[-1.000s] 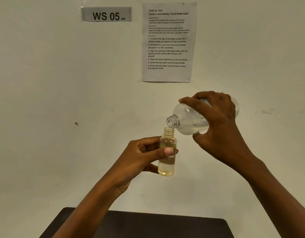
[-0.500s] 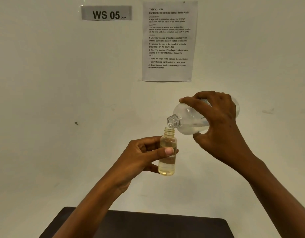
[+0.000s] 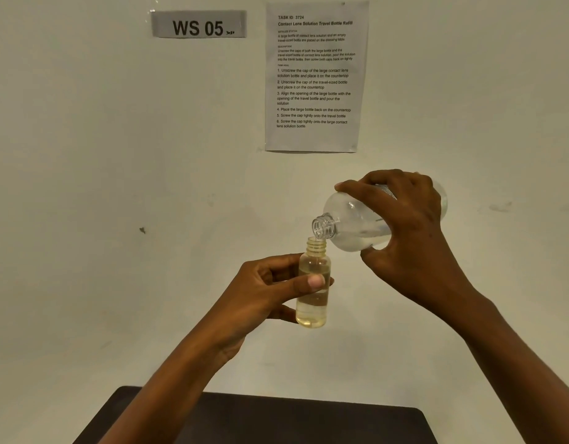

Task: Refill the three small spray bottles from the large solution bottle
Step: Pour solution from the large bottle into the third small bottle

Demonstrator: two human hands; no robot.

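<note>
I face a pale wall [image 3: 84, 155] with a grey label [image 3: 198, 24] reading "WS 05" taped high up and a printed instruction sheet [image 3: 315, 76] to its right. A small dark mark [image 3: 142, 230] sits lower on the wall. A dark tabletop [image 3: 276, 421] lies below me.

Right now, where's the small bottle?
Head view, centre: small bottle upright in left hand, neck just under the large bottle tilted in right hand.

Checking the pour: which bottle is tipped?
The large clear bottle in the right hand, tilted neck-down; the small yellowish bottle stands upright.
</note>
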